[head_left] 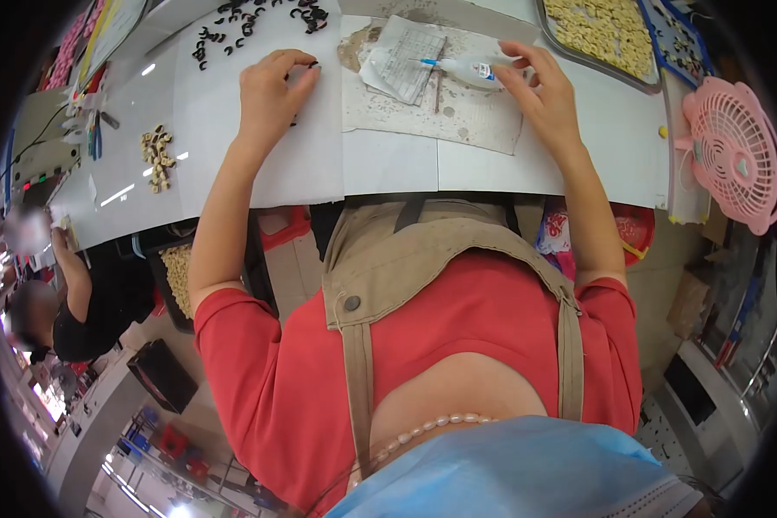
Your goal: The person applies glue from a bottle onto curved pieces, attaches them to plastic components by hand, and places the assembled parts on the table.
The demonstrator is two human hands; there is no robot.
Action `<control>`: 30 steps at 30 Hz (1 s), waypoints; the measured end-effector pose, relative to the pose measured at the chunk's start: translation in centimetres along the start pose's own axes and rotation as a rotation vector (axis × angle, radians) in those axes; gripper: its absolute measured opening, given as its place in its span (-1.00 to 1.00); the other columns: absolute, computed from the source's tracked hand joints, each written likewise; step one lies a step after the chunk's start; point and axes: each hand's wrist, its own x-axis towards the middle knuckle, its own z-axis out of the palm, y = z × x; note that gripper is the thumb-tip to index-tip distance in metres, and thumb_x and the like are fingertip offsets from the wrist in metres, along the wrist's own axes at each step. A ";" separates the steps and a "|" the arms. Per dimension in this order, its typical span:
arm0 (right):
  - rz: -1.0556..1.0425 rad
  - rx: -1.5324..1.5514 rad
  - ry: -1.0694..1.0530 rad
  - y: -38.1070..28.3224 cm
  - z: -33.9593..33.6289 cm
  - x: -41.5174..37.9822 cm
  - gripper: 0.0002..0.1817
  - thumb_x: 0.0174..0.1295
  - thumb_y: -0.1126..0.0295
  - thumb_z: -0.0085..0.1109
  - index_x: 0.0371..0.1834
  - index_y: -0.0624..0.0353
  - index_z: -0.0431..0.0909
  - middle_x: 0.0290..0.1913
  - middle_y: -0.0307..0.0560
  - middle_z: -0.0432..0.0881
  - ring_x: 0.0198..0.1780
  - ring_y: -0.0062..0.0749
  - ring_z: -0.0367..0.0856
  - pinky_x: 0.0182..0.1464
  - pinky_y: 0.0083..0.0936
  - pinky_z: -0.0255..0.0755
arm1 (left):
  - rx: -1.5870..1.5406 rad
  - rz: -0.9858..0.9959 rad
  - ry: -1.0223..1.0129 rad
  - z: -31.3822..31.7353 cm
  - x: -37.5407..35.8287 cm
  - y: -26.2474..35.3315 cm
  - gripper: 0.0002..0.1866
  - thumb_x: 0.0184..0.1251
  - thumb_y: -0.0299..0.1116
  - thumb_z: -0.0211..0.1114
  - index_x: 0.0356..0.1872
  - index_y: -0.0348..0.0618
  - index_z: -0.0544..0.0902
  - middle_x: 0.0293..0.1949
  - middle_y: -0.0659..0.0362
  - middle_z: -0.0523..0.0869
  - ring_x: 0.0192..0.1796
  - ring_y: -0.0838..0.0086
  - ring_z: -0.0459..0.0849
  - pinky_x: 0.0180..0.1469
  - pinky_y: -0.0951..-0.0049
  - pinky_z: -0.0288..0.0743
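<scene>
Left hand: at eleven o'clock, thumb and forefinger pinched on a small black curved piece.
Right hand: thumb and fingers parted around the base of a translucent plastic bottle with a blue needle tip.
Bottle: one o'clock, tip toward nine, over white printed paper.
</scene>
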 end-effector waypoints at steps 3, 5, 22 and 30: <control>0.015 -0.080 -0.119 0.9 1.3 -0.1 -0.69 0.04 0.26 0.21 -0.20 0.20 0.52 -0.22 -0.14 0.54 -0.20 -0.47 0.49 -0.25 -0.52 0.37 | -0.399 -0.218 -0.031 -0.4 -1.7 4.1 -0.82 0.07 -0.47 0.27 -0.27 -0.26 0.57 -0.33 0.18 0.66 -0.33 0.56 0.61 -0.27 0.56 0.45; -0.003 -0.176 -0.214 0.5 1.7 -0.5 -0.68 0.04 0.25 0.22 -0.20 0.21 0.52 -0.20 -0.14 0.53 -0.18 -0.47 0.48 -0.25 -0.52 0.37 | -0.829 -0.458 -0.093 0.5 -3.7 6.5 -0.79 0.10 -0.51 0.24 -0.21 -0.30 0.52 -0.34 0.15 0.65 -0.31 0.58 0.59 -0.27 0.60 0.45; 0.440 0.856 0.049 -3.6 0.5 -8.0 -0.74 0.11 0.35 0.21 -0.23 0.26 0.42 -0.42 -0.24 0.53 -0.39 -0.71 0.43 -0.36 -0.74 0.30 | -1.707 -0.924 -0.190 3.8 -7.4 15.2 -0.69 0.14 -0.53 0.22 -0.06 -0.30 0.48 -0.27 0.08 0.63 -0.24 0.47 0.63 -0.25 0.65 0.49; 0.236 0.603 0.218 -4.9 0.1 -8.9 -0.80 0.04 0.41 0.27 -0.40 0.26 0.45 -0.50 -0.26 0.55 -0.47 -0.79 0.42 -0.45 -0.78 0.31 | -1.602 -0.928 -0.115 3.6 -7.6 16.0 -0.69 0.10 -0.54 0.26 -0.09 -0.33 0.51 -0.29 0.07 0.65 -0.26 0.47 0.65 -0.32 0.66 0.48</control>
